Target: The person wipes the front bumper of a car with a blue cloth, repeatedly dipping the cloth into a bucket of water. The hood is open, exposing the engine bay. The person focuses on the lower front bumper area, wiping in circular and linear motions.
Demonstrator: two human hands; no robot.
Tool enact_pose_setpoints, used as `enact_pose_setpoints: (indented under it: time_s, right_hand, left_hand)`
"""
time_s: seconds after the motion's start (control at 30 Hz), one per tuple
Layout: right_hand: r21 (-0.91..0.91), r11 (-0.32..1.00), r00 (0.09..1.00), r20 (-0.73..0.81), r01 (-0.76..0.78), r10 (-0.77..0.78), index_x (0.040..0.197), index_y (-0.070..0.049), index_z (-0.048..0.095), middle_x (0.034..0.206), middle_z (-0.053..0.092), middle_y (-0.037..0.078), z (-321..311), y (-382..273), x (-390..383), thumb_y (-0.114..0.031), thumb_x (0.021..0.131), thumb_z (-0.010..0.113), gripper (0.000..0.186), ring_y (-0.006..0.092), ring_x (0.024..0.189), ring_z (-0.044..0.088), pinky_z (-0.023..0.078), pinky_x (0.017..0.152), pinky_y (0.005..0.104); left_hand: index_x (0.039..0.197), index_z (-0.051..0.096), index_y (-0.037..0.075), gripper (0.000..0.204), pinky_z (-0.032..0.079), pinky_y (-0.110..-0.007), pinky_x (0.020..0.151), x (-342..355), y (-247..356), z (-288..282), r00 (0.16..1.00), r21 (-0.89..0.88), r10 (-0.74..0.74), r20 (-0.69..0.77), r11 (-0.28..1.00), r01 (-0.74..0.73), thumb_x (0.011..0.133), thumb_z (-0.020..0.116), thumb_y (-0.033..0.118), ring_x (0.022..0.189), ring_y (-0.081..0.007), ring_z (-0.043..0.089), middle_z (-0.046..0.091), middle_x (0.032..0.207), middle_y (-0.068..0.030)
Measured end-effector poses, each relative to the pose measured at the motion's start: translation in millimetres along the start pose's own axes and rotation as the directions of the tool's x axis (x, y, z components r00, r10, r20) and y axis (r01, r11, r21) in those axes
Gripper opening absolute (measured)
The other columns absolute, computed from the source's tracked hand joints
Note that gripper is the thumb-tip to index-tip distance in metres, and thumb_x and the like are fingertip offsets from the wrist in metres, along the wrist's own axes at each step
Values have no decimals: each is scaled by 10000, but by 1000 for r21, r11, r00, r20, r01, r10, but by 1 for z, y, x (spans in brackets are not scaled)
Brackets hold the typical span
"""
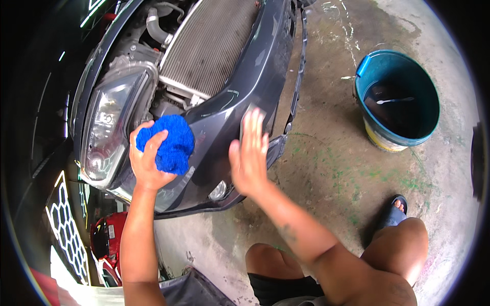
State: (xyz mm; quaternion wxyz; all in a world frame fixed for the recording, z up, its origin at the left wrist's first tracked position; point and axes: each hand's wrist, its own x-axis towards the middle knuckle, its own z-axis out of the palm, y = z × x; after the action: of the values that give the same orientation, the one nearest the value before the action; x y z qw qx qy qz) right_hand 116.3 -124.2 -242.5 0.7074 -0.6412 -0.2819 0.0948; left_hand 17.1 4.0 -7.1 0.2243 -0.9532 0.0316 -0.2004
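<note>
Cloth (173,143) was vivid blue. Bumper (212,148) was dark grey, marked with paler patches. Radiator (214,46) was silver-grey, finely striped in parallel lines. Bucket (398,136) was teal, yellow low down. Floor (316,224) was grey-brown, speckled green.

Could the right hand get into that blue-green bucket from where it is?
Probably yes, perhaps with some leaning: the right hand is at the bumper, the open-topped bucket stands to its right on the floor, and nothing visible blocks the way between.
</note>
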Motion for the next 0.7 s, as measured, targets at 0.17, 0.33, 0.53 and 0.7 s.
enact_pose_setpoints:
  time_s: [0.17, 0.33, 0.53, 0.7]
  right_hand:
    - [80, 992, 981, -158, -101, 112, 1826, -25, 168, 1919, 108, 219, -40, 16, 135, -506, 1241, 316, 772, 406, 1778, 88, 116, 1380, 700]
    - [-7, 1000, 998, 55, -29, 29, 1837, -19, 86, 1920, 37, 246, -11, -15, 20, -389, 1237, 328, 745, 437, 1780, 12, 54, 1370, 727]
    - [-88, 985, 969, -213, -148, 127, 1766, -22, 362, 1848, 341, 238, -96, 38, 247, -529, 1233, 307, 737, 385, 1729, 305, 258, 1366, 658]
    - [-5, 995, 836, -541, 103, -90, 1659, -11, 569, 1684, 581, 277, -199, 121, 213, -511, 1208, 437, 686, 363, 1575, 561, 401, 1312, 444]
  left_hand:
    - [1379, 737, 241, 890, 596, -576, 1041, -10, -6, -1, 999, 2, -31, -23, 1000, 31, 533, 1007, 316, 1267, -484, 679, 663, 1437, -256]
    - [1377, 736, 257, 913, 599, -572, 1031, -18, -6, -2, 998, 18, -54, -12, 998, 54, 514, 1022, 341, 1261, -479, 683, 663, 1439, -248]
    - [1362, 743, 261, 895, 601, -570, 1019, -13, -9, 0, 999, 15, -34, -23, 999, 34, 520, 1030, 356, 1254, -472, 685, 669, 1433, -236]
    - [1311, 737, 265, 826, 592, -565, 996, -10, -3, -3, 997, -27, -73, -13, 997, 73, 543, 1033, 335, 1239, -471, 683, 664, 1417, -217]
